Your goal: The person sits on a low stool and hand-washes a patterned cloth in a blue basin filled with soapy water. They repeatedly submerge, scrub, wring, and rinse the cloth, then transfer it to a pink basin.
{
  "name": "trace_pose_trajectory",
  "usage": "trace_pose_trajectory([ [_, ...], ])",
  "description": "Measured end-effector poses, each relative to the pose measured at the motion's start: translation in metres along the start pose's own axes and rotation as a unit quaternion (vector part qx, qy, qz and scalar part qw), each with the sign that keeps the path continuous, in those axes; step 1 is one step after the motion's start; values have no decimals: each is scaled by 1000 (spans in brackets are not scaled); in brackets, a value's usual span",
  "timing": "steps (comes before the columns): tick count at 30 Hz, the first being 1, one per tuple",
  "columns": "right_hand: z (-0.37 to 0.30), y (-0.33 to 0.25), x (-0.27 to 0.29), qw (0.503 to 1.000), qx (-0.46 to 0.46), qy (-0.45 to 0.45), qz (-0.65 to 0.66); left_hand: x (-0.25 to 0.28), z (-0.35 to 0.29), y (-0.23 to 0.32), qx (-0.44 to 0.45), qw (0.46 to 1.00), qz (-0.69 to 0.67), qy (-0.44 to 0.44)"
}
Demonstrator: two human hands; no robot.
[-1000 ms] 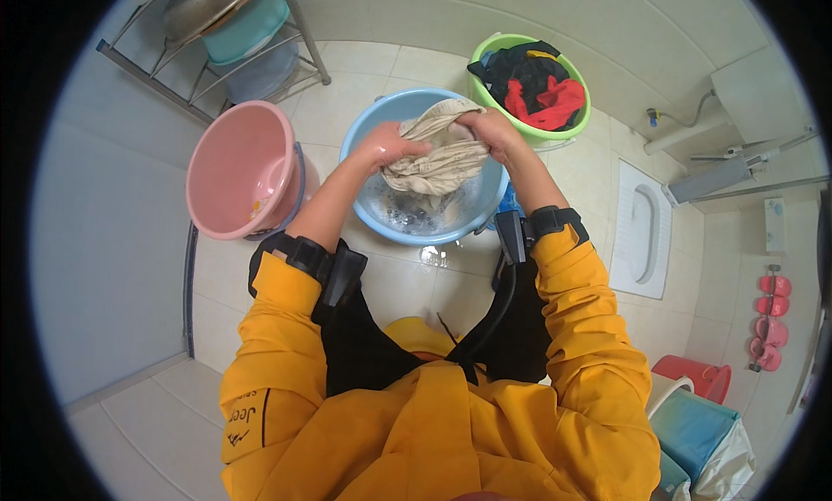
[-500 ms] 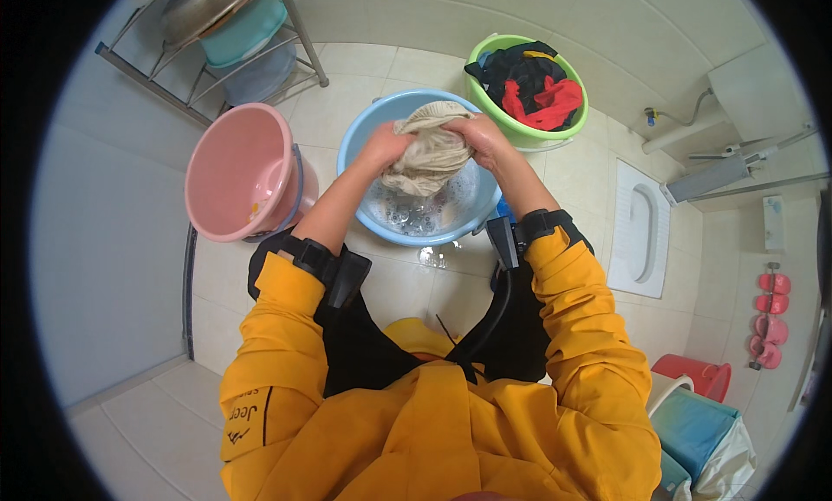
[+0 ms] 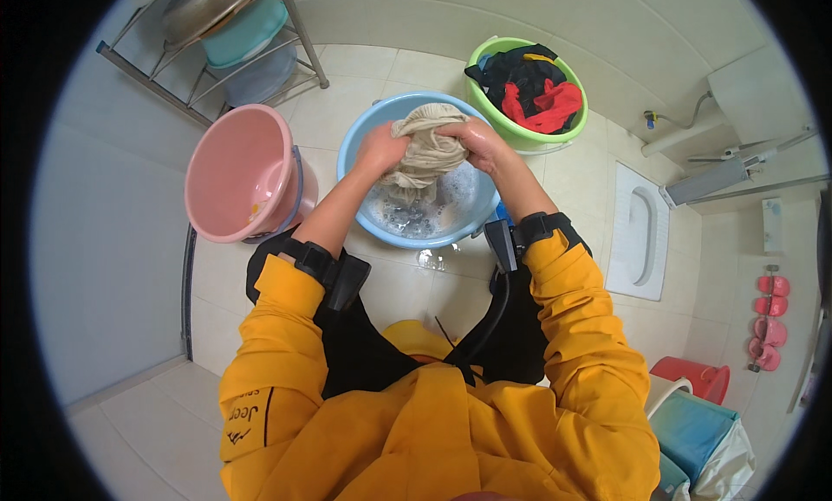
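A bunched, wet beige garment [image 3: 426, 154] is held up over a light blue basin [image 3: 348, 159] of sudsy water. My left hand [image 3: 381, 149] grips its left side, and my right hand [image 3: 477, 143] is closed on its right side, the thumb pointing inward over the folds. The lower end of the cloth hangs to the foamy water [image 3: 433, 213]. What sort of garment it is cannot be made out.
A green bucket [image 3: 479, 109] of black and red clothes stands beyond the basin on the right. To the left is a pink bucket [image 3: 238, 172]; behind it, a metal rack [image 3: 299, 33] holds basins. Water wets the floor [image 3: 438, 258] by the basin. A squat toilet [image 3: 640, 228] lies rightward.
The beige garment has shifted slightly left and bunched tighter between my hands. My right hand has moved a little inward, and more suds show at the basin's right.
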State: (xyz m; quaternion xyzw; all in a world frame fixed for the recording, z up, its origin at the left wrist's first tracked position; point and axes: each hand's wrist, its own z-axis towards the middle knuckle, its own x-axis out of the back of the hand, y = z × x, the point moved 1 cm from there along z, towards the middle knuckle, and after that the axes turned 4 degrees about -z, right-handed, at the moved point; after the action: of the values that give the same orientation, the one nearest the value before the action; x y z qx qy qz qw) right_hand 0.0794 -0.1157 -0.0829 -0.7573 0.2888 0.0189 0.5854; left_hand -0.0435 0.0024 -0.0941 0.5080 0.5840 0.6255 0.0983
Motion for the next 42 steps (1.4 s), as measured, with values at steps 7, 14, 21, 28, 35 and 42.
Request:
trace_pose_trajectory([
  [7,2,-7,3,811,39,248,-528,-3,-8,12,49,841,-518,-146],
  [14,7,4,4,998,38,39,-42,0,-1,4,10,998,-67,6],
  [21,9,-1,6,792,64,233,-560,-8,0,5,109,805,-565,-144],
  [28,3,-4,2,981,-5,117,-155,0,-3,5,21,994,-47,-98],
  [35,8,-1,3,781,33,214,-586,-15,0,4,64,899,-432,-33],
  [42,6,-2,3,972,53,154,-172,-3,-1,0,34,969,-214,-116],
])
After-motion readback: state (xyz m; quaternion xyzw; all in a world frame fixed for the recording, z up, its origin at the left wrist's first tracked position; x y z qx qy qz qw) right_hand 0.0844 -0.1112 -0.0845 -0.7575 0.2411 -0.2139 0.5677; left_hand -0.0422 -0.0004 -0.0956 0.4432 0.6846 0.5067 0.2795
